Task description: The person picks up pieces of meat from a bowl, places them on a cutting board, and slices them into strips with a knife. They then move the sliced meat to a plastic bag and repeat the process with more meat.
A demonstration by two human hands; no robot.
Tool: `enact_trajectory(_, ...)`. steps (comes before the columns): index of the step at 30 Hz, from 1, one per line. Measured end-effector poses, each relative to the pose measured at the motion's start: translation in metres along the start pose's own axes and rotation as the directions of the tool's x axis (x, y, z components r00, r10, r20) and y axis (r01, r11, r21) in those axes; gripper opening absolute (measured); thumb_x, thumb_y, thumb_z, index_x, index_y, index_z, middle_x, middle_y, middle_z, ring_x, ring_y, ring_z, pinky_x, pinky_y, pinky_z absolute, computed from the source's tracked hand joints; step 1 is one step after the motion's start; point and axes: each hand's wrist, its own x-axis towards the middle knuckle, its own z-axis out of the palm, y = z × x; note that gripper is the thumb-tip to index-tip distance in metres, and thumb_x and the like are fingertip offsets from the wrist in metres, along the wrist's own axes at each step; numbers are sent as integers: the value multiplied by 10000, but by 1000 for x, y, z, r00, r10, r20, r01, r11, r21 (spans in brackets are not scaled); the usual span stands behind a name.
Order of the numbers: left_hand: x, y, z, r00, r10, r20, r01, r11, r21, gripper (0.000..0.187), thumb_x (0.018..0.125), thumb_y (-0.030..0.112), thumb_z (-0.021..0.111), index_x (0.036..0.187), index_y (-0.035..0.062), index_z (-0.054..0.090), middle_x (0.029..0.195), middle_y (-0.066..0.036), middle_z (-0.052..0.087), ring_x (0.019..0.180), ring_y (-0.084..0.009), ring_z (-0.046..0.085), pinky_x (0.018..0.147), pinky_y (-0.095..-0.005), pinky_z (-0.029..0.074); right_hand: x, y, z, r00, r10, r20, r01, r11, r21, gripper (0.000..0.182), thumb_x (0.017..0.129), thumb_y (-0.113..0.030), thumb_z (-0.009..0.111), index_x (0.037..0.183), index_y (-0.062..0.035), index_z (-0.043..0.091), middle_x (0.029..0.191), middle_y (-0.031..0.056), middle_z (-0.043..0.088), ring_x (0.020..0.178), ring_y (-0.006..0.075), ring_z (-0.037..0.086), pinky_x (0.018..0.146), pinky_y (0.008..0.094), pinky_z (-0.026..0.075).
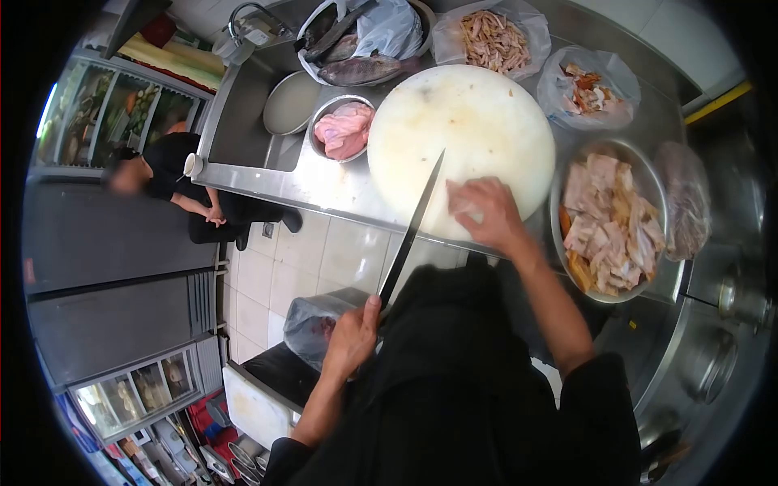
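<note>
My left hand [354, 336] is closed round the handle of a long knife [415, 223]. Its blade slants up and to the right, with the tip over the round white cutting board [454, 109]. Over the board's near edge is my right hand [486, 212], its fingers bent and smeared by motion. I cannot make out whether anything is between them. Left of the board stands a metal bowl of raw pink meat [344, 130]. To the right, a large metal bowl holds pale, flat pieces of meat [612, 223].
Behind the board lie a bag of meat strips [493, 42], another bag of scraps [587, 87] and whole fish [361, 70]. A wrapped bundle [682, 201] rests at far right. A sink [243, 121] is at left. A person in black [174, 166] sits beyond the counter.
</note>
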Motion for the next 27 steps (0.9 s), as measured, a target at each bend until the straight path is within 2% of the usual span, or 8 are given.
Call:
enact_trajectory(4, -14, 13, 1, 996, 72, -44, -68, 995, 78, 708, 1094, 513, 372, 889, -93, 676, 872, -372, 649, 959, -558, 632, 837, -538, 491, -8, -24, 15, 992, 100, -76, -102, 995, -19, 500, 775, -180, 780, 1254, -62, 700, 1205, 126, 668, 1095, 317, 576, 937, 457, 460)
enact_trajectory(6, -19, 19, 0, 997, 70, -16, -68, 993, 99, 687, 1099, 490, 374, 906, -92, 683, 899, -379, 650, 986, -559, 626, 848, -547, 491, -10, -19, 24, 995, 24, -95, -25, 1000, -10, 448, 781, -181, 770, 1204, -52, 705, 1208, 126, 669, 1087, 314, 576, 915, 449, 470)
enact_trajectory(10, -27, 28, -1, 997, 74, -19, -70, 983, 168, 660, 1098, 472, 393, 903, -86, 688, 877, -381, 645, 951, -560, 627, 834, -559, 497, -13, -19, 27, 993, 22, -119, -22, 1000, 6, 355, 794, -181, 745, 1120, -47, 706, 1213, 122, 669, 1058, 315, 580, 880, 436, 484)
enact_trajectory(15, -34, 29, -2, 989, 130, -75, -103, 951, 293, 614, 1092, 436, 430, 815, -55, 671, 811, -371, 647, 842, -565, 643, 781, -591, 514, -11, -19, 25, 994, 5, -107, -6, 1000, -3, 343, 799, -174, 714, 1118, -48, 706, 1215, 102, 675, 1020, 311, 586, 867, 437, 484)
enact_trajectory(18, -44, 27, -3, 988, 115, -104, -62, 909, 413, 568, 1083, 400, 469, 771, -42, 641, 763, -355, 652, 772, -560, 655, 709, -610, 526, -10, -21, 25, 993, 29, -114, -28, 1000, 9, 341, 793, -168, 701, 1113, -50, 702, 1207, 90, 682, 1010, 297, 590, 855, 433, 484)
enact_trajectory(21, -26, 13, 10, 980, 190, -65, -142, 885, 443, 544, 1074, 391, 495, 780, -45, 632, 732, -342, 654, 735, -547, 662, 643, -617, 524, -9, -22, 24, 992, 43, -116, -42, 999, 8, 329, 790, -166, 692, 1098, -50, 698, 1192, 83, 687, 1003, 288, 595, 846, 429, 484)
enact_trajectory(24, 28, -4, 42, 836, 547, -40, -410, 672, 617, 552, 1071, 393, 500, 760, -45, 628, 702, -328, 646, 705, -534, 660, 595, -604, 512, -10, -23, 25, 992, 27, -126, -26, 1000, 15, 310, 790, -155, 689, 1082, -52, 695, 1176, 87, 689, 999, 292, 600, 841, 425, 486)
enact_trajectory(27, 41, 43, 24, 877, 467, -111, -364, 798, 481, 558, 1071, 394, 500, 740, -37, 625, 717, -328, 648, 697, -542, 644, 618, -616, 501, -13, -21, 26, 983, -10, -182, 19, 999, 46, 299, 787, -133, 693, 1075, -54, 696, 1155, 90, 690, 997, 296, 606, 839, 422, 488)
